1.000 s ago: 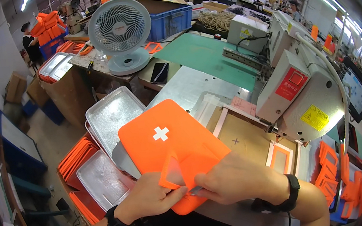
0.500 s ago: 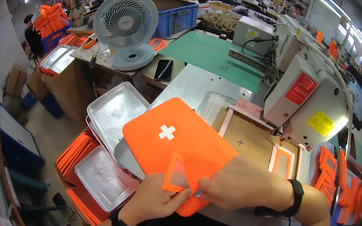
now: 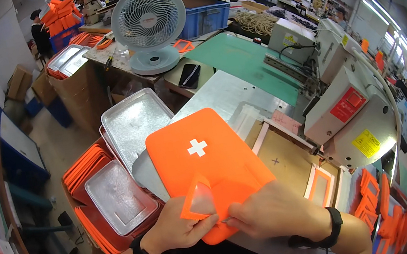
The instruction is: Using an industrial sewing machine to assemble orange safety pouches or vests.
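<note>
An orange case panel (image 3: 214, 165) with rounded corners and a white cross lies tilted in front of me. At its near end, a small orange-edged clear window piece (image 3: 198, 201) stands raised from its surface. My left hand (image 3: 176, 228) is closed, pinching that window piece by its lower corner. Close beside it, my right hand (image 3: 273, 208) is closed over the panel's near right part. A small shiny metal tip (image 3: 226, 220) pokes out between its thumb and fingers; the rest of that tool is hidden.
Metal trays (image 3: 122, 197) rest on a box of stacked orange panels (image 3: 88, 168) at left. A grey machine (image 3: 352, 115) stands right, beside a brown board (image 3: 284, 154) with frames. Behind are a fan (image 3: 149, 24), a phone (image 3: 189, 75) and a green mat (image 3: 241, 63).
The whole view has shifted slightly, so the scene sits a little further right. Both hands stay at the panel's near end, and the window piece leans a little further left.
</note>
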A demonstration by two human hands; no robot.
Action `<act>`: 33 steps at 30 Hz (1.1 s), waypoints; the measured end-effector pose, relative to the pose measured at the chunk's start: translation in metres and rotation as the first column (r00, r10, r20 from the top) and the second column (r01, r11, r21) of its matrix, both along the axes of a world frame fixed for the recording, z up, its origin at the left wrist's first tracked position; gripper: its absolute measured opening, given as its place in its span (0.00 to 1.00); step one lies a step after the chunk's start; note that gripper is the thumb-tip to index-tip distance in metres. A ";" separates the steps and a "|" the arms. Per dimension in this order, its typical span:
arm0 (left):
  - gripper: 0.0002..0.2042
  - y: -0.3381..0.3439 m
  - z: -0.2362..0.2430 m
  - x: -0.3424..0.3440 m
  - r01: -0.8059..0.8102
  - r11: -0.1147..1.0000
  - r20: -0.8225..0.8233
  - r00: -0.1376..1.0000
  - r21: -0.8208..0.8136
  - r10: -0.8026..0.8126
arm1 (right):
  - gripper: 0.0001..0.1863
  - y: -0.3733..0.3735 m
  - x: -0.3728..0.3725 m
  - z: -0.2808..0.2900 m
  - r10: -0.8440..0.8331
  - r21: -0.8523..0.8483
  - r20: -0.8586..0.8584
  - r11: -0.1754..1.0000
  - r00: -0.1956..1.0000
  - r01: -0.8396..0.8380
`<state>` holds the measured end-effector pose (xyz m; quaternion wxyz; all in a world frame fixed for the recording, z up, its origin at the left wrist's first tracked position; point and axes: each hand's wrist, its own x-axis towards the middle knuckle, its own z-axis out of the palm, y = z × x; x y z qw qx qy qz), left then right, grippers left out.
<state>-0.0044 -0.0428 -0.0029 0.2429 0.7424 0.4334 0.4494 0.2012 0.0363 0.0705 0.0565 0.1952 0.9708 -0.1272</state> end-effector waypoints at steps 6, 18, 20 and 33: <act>0.06 0.004 0.001 -0.005 0.044 0.999 0.011 0.999 -0.031 -0.043 | 0.18 -0.001 0.002 0.002 0.023 0.028 -0.015 0.999 1.000 -0.022; 0.05 0.005 0.006 -0.003 0.023 0.999 -0.067 0.997 -0.041 -0.025 | 0.18 -0.011 -0.004 0.005 -0.022 0.035 -0.100 0.999 0.995 0.026; 0.05 0.005 0.003 -0.003 0.012 0.999 -0.110 0.994 -0.035 -0.016 | 0.18 -0.015 -0.004 0.002 -0.055 0.031 -0.106 0.998 0.993 0.059; 0.07 0.006 0.005 -0.009 0.073 0.996 0.034 0.997 -0.060 -0.071 | 0.17 -0.017 -0.002 0.003 -0.089 -0.021 -0.061 0.996 0.994 0.088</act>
